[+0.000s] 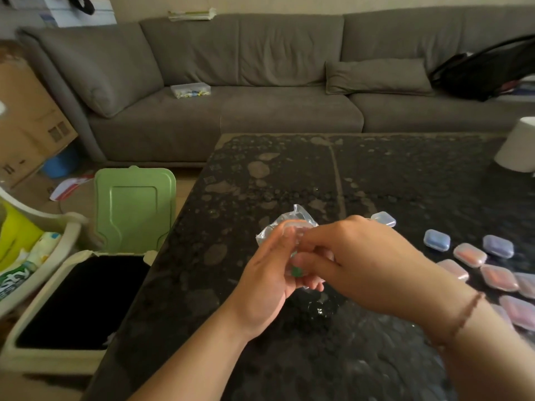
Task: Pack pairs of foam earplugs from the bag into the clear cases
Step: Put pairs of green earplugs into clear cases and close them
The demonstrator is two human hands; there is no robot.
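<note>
Both hands meet above the dark table [289,175]. My left hand [269,279] holds a small clear plastic bag [292,221] from below, fingers curled around it. My right hand [356,261] pinches the same bag from the right. A green earplug [296,272] shows through the plastic between my fingers. To the right lie several clear cases, some with blue earplugs [437,240] and some with pink or orange ones [469,254]. One empty-looking clear case [383,219] sits just behind my right hand.
An open bin with a raised green lid [134,209] stands at the table's left edge. A grey sofa [260,82] runs behind the table, with a clear box [190,90] on its seat. A white cylinder [518,149] stands at the far right of the table.
</note>
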